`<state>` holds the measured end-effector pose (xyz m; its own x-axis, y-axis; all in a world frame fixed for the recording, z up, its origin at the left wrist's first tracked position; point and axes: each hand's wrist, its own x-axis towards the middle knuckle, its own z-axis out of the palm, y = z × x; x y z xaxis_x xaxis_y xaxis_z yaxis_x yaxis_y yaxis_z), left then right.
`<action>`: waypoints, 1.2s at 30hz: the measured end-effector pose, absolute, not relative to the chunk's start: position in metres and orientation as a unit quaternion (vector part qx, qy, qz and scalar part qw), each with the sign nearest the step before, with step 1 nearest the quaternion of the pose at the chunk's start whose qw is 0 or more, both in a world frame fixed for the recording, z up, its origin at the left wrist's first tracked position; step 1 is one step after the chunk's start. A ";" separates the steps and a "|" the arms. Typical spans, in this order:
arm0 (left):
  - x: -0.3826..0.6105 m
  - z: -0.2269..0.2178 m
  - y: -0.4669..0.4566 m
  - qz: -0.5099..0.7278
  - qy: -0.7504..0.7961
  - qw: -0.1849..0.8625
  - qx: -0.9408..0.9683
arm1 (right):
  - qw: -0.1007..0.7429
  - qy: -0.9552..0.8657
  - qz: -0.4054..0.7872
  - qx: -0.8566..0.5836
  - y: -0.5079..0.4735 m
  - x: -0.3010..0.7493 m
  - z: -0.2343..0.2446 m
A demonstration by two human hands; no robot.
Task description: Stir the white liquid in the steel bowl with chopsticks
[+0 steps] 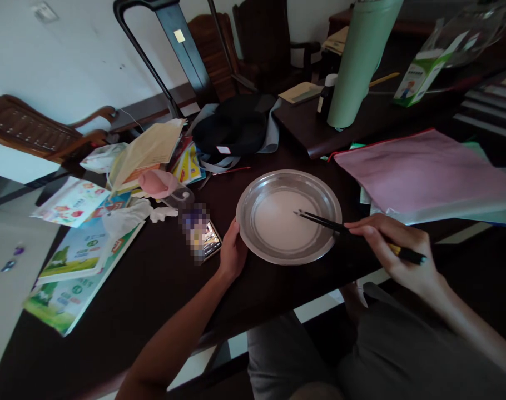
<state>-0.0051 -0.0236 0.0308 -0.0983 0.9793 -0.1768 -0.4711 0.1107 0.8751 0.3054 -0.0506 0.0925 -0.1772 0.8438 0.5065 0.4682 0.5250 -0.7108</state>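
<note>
A round metal basin [253, 247] sits near the table's front edge, with a cloudy whitish liquid [284, 222] in its bottom. My left hand [233, 253] grips the basin's left rim, its fingers partly hidden beneath it. In my right hand [397, 241] is a pair of thin black chopsticks [320, 220], held from the right side. Their tips point left over the middle of the basin, slightly apart. Whether the tips touch the liquid, I cannot tell. A phone [211, 239] with a lit screen lies just left of my left hand.
Books [65, 289], bags and papers cover the table's left side. A black round case [232, 125] lies behind the basin. At right are a pink zip pouch [428, 172], a tall green flask [361, 66] and a green-white box [420, 78].
</note>
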 end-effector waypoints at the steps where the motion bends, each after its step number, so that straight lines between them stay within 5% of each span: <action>1: -0.005 0.031 -0.024 0.599 0.438 0.603 0.292 | 0.467 -0.732 0.204 -0.453 -0.054 0.309 0.095; 13: -0.007 0.028 -0.022 0.600 0.443 0.600 0.290 | 0.422 -0.763 0.311 -0.379 -0.045 0.290 0.087; 23: -0.005 0.030 -0.023 0.602 0.437 0.604 0.288 | 0.461 -0.746 0.198 -0.438 -0.050 0.307 0.092; 36: -0.007 0.029 -0.023 0.601 0.438 0.603 0.290 | 0.412 -0.778 0.294 -0.372 -0.042 0.287 0.080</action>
